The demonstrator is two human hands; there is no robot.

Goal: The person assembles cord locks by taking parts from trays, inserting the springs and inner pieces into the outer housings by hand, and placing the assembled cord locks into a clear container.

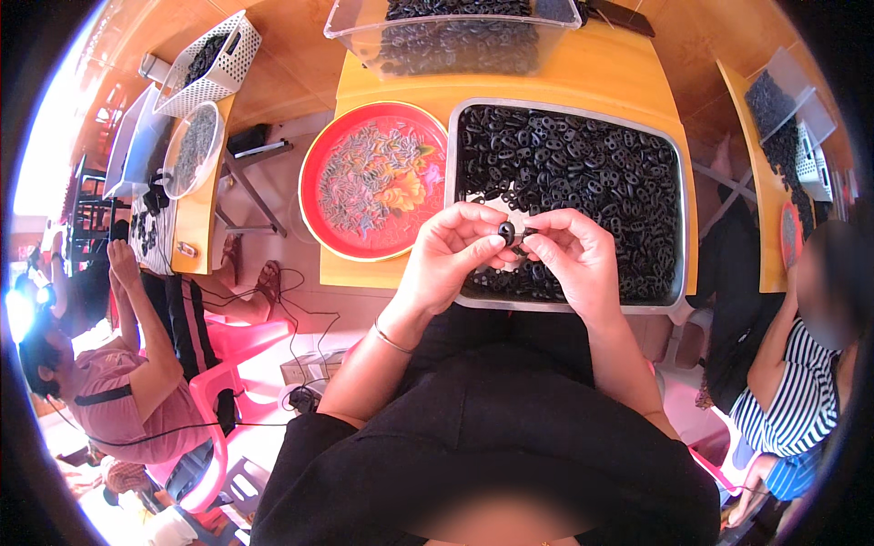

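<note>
Over the near edge of a metal tray point(452, 164), my two hands meet with fingertips nearly touching. The tray is full of small black plastic pieces point(583, 164), many with two round holes. My left hand point(451, 250) pinches one small black plastic piece point(506, 231) between thumb and fingers; a hole shows in it. Just to its right, my right hand point(578, 259) is closed in a pinch at the same spot. A small dark bit shows at its fingertips, too small to name. Left of the tray, a round red tray point(314, 173) holds many small grey metal pieces, perhaps springs.
A clear plastic bin point(455, 45) of black pieces stands at the table's far edge. People work at side tables, one in a pink shirt point(137, 391) at left, one in a striped top point(787, 400) at right. Black cables point(300, 309) lie on the floor at left.
</note>
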